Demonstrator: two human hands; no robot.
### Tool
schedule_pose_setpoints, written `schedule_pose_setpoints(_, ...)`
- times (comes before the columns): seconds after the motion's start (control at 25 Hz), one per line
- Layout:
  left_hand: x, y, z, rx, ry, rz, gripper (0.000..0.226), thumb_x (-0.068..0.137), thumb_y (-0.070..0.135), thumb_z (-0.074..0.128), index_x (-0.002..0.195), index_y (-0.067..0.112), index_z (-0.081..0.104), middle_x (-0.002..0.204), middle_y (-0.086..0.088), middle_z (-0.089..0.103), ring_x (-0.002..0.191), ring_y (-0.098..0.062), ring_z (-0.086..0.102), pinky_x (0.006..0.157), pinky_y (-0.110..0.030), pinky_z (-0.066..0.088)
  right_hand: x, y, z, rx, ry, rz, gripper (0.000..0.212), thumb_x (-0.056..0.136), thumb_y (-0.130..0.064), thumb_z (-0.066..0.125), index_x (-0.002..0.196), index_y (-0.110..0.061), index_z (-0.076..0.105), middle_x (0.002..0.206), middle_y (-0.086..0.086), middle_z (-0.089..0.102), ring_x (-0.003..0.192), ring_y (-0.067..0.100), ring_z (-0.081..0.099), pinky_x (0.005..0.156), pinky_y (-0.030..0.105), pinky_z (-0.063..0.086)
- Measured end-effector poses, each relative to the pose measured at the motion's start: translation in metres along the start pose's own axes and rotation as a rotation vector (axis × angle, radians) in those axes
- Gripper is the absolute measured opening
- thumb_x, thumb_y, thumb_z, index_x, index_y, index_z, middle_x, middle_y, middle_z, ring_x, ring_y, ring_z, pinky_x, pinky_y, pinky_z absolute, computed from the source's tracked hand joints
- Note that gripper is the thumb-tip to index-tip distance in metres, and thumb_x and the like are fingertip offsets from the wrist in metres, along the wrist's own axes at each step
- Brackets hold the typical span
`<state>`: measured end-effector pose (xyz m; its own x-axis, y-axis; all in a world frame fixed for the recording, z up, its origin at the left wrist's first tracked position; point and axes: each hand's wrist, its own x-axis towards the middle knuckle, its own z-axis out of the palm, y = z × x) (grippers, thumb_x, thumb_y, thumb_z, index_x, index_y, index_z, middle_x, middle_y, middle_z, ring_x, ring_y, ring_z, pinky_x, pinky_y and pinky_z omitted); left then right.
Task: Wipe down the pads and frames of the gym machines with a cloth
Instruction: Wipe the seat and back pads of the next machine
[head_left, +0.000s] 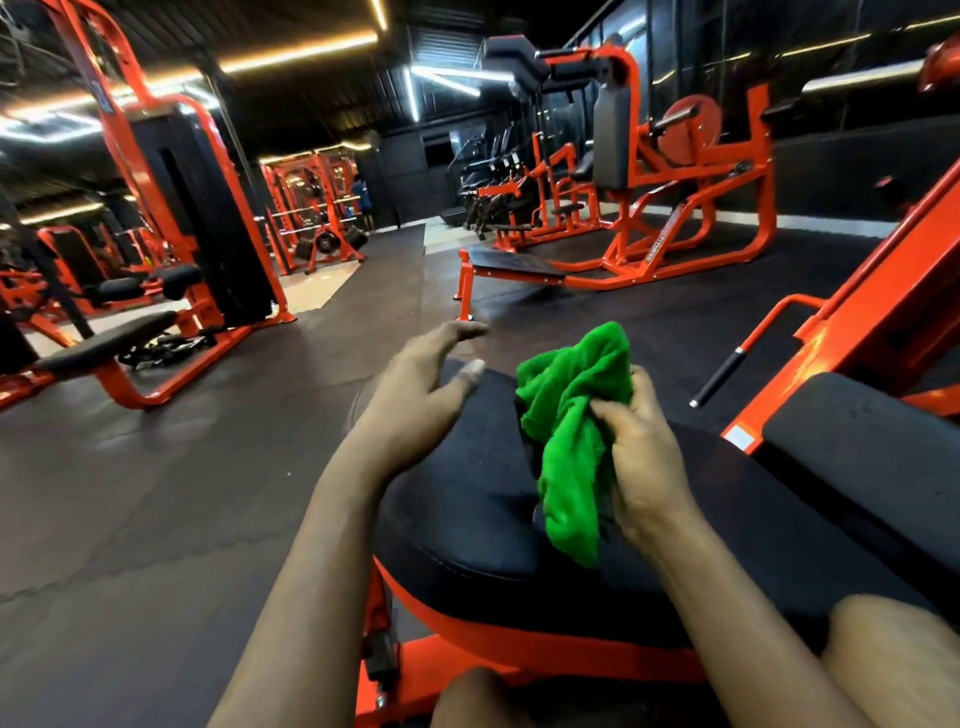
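A bright green cloth (571, 431) is bunched in my right hand (636, 457), whose fingers curl round it above a black seat pad (467, 499). The cloth's lower end hangs down onto the pad. My left hand (421, 384) hovers over the pad's far left edge with fingers stretched and spread, holding nothing. The pad sits on an orange frame (447, 660) right in front of me. A second black pad (872, 452) lies to the right beside an orange beam (878, 317).
A black-gripped handle (719, 376) sticks out at right. An orange weight-stack machine (171, 208) with a bench stands left, a flat bench (511, 267) and plate-loaded machine (675, 171) ahead. Dark rubber floor (182, 467) spreads between. A person (361, 200) stands far back.
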<state>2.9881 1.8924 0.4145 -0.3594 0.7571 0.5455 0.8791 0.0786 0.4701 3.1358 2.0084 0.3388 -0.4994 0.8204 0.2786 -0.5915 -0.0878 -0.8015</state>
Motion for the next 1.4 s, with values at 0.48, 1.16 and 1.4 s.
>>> schedule_pose_setpoints(0.48, 0.01, 0.046, 0.014, -0.087, -0.393, -0.026, 0.029, 0.08, 0.033, 0.057, 0.09, 0.01, 0.043, 0.081, -0.004, 0.052, 0.077, -0.015, 0.048, 0.077, -0.049, 0.044, -0.02, -0.03, -0.023, 0.441, -0.118, 0.285, 0.034, 0.096, -0.018, 0.046, 0.101, -0.009, 0.078, 0.086, 0.013, 0.075, 0.077, 0.021, 0.074, 0.061, 0.03, 0.06)
schedule_pose_setpoints(1.16, 0.031, -0.043, 0.042, 0.433, -0.491, -0.253, 0.031, 0.102, 0.021, 0.051, 0.132, 0.016, 0.056, 0.13, -0.008, 0.065, 0.118, -0.027, 0.059, 0.1, -0.032, 0.043, -0.009, 0.012, -0.041, -1.24, -0.303, 0.149, 0.066, 0.092, -0.062, 0.056, 0.15, -0.037, 0.039, 0.156, -0.006, 0.041, 0.146, 0.021, 0.035, 0.116, 0.042, 0.032)
schedule_pose_setpoints(1.4, 0.03, -0.081, 0.042, 0.706, -0.423, -0.358, 0.034, 0.102, 0.041, 0.042, 0.13, 0.03, 0.058, 0.142, -0.001, 0.055, 0.135, -0.027, 0.041, 0.115, -0.051, 0.027, -0.048, 0.05, -0.01, -1.405, -0.362, 0.164, 0.072, 0.088, -0.081, 0.031, 0.152, -0.059, 0.006, 0.166, -0.024, -0.001, 0.156, 0.014, -0.002, 0.12, 0.063, 0.008)
